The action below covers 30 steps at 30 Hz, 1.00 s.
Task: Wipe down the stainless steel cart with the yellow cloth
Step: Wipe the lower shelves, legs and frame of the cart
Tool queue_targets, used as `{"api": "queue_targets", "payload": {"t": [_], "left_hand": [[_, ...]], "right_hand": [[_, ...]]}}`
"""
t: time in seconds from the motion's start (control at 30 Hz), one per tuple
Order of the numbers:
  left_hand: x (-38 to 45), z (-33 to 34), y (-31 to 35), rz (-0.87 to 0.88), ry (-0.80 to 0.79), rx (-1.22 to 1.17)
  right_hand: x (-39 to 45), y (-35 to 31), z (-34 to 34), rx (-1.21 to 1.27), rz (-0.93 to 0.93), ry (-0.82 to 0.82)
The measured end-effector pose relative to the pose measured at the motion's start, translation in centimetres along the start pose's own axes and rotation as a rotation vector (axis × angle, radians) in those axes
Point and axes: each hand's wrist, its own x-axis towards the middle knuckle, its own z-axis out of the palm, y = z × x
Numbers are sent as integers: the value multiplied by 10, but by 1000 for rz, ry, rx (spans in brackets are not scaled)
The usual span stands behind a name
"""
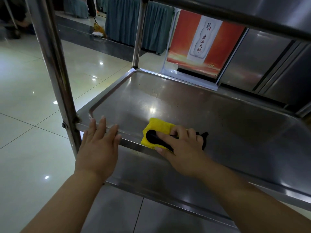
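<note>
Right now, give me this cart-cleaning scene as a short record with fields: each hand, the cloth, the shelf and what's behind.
left hand: fingers straight, resting on the shelf's front rim
right hand: fingers curled, gripping the yellow cloth
yellow cloth: folded, with a black part, pressed on the shelf near its front edge
cart shelf: stainless steel, raised rim, small dark specks toward the back
behind: red and white poster, teal curtains

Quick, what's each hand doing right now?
Left hand: open, straight fingers resting on the cart shelf's front rim.
Right hand: grips the yellow cloth on the shelf.
</note>
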Motion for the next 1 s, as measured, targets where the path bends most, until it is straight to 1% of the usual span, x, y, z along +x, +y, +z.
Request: {"api": "queue_targets", "payload": {"t": [0.1, 0.2, 0.33, 0.43, 0.63, 0.8, 0.87, 0.93, 1.0], "left_hand": [[1, -1, -9, -23, 5, 26], [2, -1, -14, -5, 71, 39], [2, 6, -7, 144, 103, -11], [2, 7, -5, 164, 95, 18], [7, 8, -6, 201, 105, -9], [8, 9, -8, 221, 67, -22], [11, 11, -9, 228, 56, -26], [12, 13, -8, 226, 61, -26], [15, 16, -5, 214, 75, -24]], "right_hand": [[2, -14, 1, 10, -25, -9], [4, -25, -3, 44, -62, -67], [6, -26, -9, 108, -130, -84], [15, -12, -12, 106, -139, -72], [62, 20, -9, 7, -25, -64], [112, 49, -5, -5, 222, -23], [124, 52, 0, -23, 288, -11], [128, 47, 3, -51, 299, -1], [126, 39, 3, -47, 260, 11]]}}
